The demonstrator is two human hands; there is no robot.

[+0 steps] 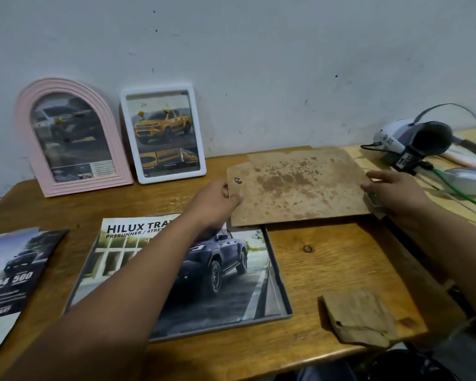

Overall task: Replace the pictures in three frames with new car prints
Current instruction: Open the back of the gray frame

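A stained brown backing board (297, 185) hovers flat over the back of the wooden table (335, 259). My left hand (217, 200) grips its left edge and my right hand (390, 191) holds its right edge. Below it a grey frame (275, 276) lies face down with a Hilux car print (223, 273) laid inside; my left forearm crosses over it. A pink arched frame (72, 138) and a white frame (162, 133) lean on the wall, each showing a car picture. A loose car leaflet (11, 281) lies at the left edge.
A folded brown cloth (360, 317) lies at the table's front right. A white headset with black pad (418, 141) and a green cable (462, 193) sit on a paler surface at the back right. The wall stands close behind.
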